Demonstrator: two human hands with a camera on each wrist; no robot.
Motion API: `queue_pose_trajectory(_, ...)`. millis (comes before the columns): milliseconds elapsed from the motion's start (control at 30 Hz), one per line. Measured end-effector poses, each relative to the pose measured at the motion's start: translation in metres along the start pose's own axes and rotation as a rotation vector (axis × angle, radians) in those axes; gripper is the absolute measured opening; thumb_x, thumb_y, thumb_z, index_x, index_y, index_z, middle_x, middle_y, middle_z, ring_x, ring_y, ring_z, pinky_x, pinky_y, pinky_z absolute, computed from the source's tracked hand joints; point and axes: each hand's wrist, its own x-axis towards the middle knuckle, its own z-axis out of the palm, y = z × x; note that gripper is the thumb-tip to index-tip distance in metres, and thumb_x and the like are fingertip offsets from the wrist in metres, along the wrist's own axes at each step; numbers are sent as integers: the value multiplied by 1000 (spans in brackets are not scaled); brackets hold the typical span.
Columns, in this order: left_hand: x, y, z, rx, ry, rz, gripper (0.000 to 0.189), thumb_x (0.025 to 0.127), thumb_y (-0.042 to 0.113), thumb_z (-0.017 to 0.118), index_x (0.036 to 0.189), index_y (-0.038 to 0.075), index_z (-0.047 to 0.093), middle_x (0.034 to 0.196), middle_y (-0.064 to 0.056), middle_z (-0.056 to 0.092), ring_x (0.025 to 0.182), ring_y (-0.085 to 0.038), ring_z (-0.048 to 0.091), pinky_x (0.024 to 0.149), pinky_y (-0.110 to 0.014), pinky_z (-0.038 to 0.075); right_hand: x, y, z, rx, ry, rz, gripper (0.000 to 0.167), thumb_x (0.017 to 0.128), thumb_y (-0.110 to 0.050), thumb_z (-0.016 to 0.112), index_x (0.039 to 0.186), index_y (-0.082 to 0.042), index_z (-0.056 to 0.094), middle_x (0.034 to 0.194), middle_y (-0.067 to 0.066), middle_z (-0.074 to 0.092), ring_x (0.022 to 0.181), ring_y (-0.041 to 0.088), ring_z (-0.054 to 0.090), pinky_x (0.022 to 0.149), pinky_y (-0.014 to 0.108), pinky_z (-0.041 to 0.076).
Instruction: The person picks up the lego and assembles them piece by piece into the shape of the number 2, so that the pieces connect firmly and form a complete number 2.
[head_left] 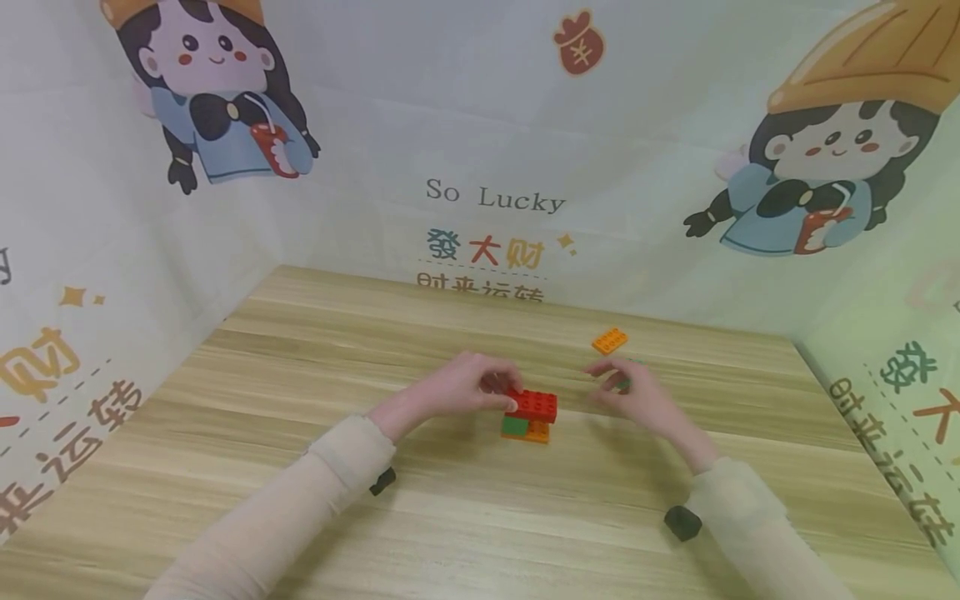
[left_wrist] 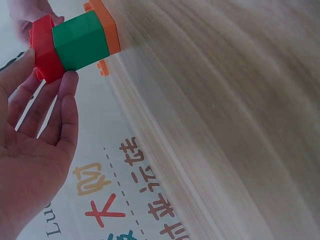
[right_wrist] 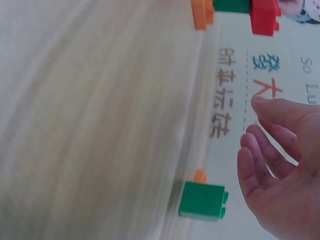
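My left hand (head_left: pixel 474 383) pinches a red toy brick (head_left: pixel 536 404) by its left end, thumb on one side and fingers on the other. In the left wrist view, that red brick sits on a green brick (left_wrist: pixel 80 41), which stands on an orange plate (left_wrist: pixel 108 27). My right hand (head_left: pixel 630 396) hovers to the right of this stack, fingers loosely bent and holding nothing. A second green brick (right_wrist: pixel 202 201) stands beyond the right hand, mostly hidden by it in the head view.
A loose orange studded plate (head_left: pixel 610 340) lies toward the back of the wooden table (head_left: pixel 247 400). White printed cloth (head_left: pixel 375 125) hangs behind the table and along both sides. A black device (head_left: pixel 682 523) is at the right wrist.
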Motion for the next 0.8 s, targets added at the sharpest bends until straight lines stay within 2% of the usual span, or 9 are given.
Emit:
queue_pose_trajectory(133, 0, 0, 0, 0, 0, -1, 19, 88, 17, 74, 106, 14, 69, 104, 0, 74, 93, -8, 68, 86, -20, 55, 1, 4, -6, -35, 79, 8, 34, 90, -3, 68, 122, 4, 60, 124, 24, 61, 100, 31, 61, 85, 37, 53)
queue_pose_trajectory(400, -1, 0, 1, -24, 9, -2, 19, 88, 17, 74, 106, 14, 70, 104, -1, 74, 93, -9, 68, 86, -20, 55, 2, 18, -18, -71, 187, 21, 39, 90, -5, 69, 127, 3, 59, 128, 25, 60, 109, 37, 56, 86, 44, 52)
queue_pose_trajectory(600, -1, 0, 1, -32, 13, -3, 19, 88, 17, 74, 106, 14, 70, 104, -1, 74, 93, -9, 68, 86, -20, 55, 0, 27, -24, -78, 197, 62, 42, 92, -7, 67, 132, 0, 56, 134, 25, 57, 117, 42, 52, 93, 55, 49)
queue_pose_trajectory(800, -1, -1, 1, -38, 14, -4, 19, 88, 16, 74, 106, 14, 69, 105, -1, 74, 94, -10, 68, 86, -20, 56, 0, 32, -26, -62, 190, 77, 43, 93, -9, 67, 133, -1, 55, 137, 24, 54, 121, 44, 49, 97, 58, 47)
